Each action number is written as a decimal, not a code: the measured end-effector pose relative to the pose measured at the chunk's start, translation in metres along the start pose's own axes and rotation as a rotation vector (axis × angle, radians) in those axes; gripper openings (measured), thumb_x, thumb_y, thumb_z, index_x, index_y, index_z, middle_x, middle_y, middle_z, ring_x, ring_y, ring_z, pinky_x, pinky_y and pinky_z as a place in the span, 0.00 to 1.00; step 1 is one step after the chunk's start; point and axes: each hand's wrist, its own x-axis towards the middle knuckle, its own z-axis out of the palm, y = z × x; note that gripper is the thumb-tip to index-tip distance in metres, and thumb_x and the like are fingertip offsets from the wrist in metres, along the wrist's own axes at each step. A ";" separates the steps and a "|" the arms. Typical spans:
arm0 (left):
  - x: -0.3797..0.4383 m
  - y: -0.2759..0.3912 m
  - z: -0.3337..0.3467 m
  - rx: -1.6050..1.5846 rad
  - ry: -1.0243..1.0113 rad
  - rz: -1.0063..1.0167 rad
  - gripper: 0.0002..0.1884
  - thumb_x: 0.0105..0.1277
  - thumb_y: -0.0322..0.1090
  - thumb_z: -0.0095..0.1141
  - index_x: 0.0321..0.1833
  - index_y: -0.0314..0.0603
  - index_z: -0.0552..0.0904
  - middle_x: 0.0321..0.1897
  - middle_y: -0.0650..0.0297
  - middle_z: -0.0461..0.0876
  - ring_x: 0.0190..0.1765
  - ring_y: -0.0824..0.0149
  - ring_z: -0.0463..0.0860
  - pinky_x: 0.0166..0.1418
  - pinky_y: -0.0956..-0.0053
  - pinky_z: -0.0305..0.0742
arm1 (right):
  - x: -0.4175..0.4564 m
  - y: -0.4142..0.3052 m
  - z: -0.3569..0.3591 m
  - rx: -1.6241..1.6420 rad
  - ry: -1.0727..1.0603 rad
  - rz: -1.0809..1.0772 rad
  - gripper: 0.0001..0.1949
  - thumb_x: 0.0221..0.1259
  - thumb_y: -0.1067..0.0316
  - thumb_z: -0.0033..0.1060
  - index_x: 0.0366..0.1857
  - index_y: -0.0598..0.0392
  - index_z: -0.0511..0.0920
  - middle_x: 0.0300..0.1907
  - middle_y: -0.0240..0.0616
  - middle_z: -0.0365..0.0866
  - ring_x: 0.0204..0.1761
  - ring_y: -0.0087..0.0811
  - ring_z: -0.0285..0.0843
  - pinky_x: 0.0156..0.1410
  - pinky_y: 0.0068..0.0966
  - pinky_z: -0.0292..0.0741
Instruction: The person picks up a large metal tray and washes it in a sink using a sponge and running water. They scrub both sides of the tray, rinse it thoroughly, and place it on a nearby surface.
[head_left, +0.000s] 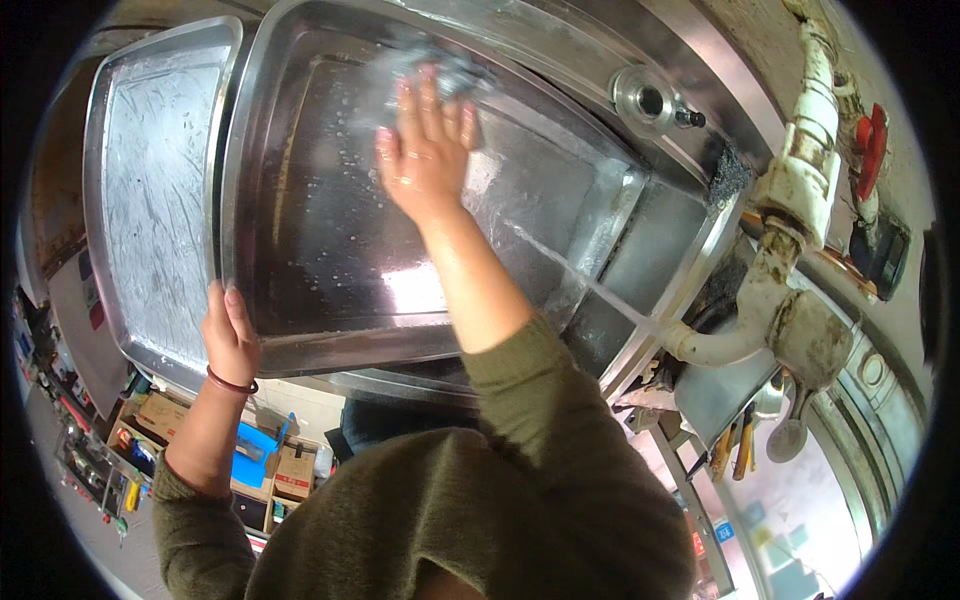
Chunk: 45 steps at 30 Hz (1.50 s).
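A large metal tray (337, 225) lies tilted over a steel sink, its inside wet and dotted with drops. My right hand (431, 154) is spread over the tray's upper part, fingertips against a blurred grey cloth or scouring pad (442, 71); whether the fingers grip it or only press on it is unclear. At the tray's lower left corner, my left hand (231, 330) grips the rim between thumb and fingers. A second, shallower metal tray (161, 187) sits just left of it. Water (585, 281) runs from a whitish tap spout (694, 345) into the large tray.
A metal drain fitting (645, 101) is on the steel ledge at the upper right. Pipes with a red valve handle (871, 150) run along the right side. Below the spout are wooden-handled tools (742, 442). Cardboard boxes (296, 469) and a blue plastic item (251, 454) stand lower left.
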 end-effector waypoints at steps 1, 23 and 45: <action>0.003 0.000 0.000 0.012 0.003 0.014 0.15 0.70 0.40 0.33 0.34 0.34 0.65 0.14 0.51 0.63 0.17 0.55 0.62 0.21 0.67 0.57 | 0.010 -0.006 0.002 0.005 0.027 -0.044 0.27 0.56 0.54 0.46 0.62 0.45 0.61 0.68 0.38 0.50 0.64 0.46 0.55 0.70 0.46 0.41; 0.000 0.002 -0.005 0.038 -0.032 -0.005 0.14 0.70 0.41 0.35 0.35 0.36 0.66 0.16 0.46 0.68 0.22 0.41 0.70 0.23 0.60 0.62 | 0.017 -0.013 0.007 -0.116 0.033 0.153 0.30 0.61 0.59 0.41 0.66 0.56 0.50 0.68 0.54 0.44 0.66 0.52 0.47 0.66 0.46 0.47; 0.006 0.003 -0.015 -0.240 -0.100 0.018 0.14 0.71 0.41 0.33 0.33 0.37 0.64 0.17 0.46 0.69 0.25 0.41 0.70 0.27 0.57 0.62 | 0.087 -0.121 0.023 0.650 0.647 0.112 0.14 0.47 0.84 0.46 0.40 0.59 0.71 0.41 0.46 0.71 0.46 0.45 0.71 0.51 0.31 0.68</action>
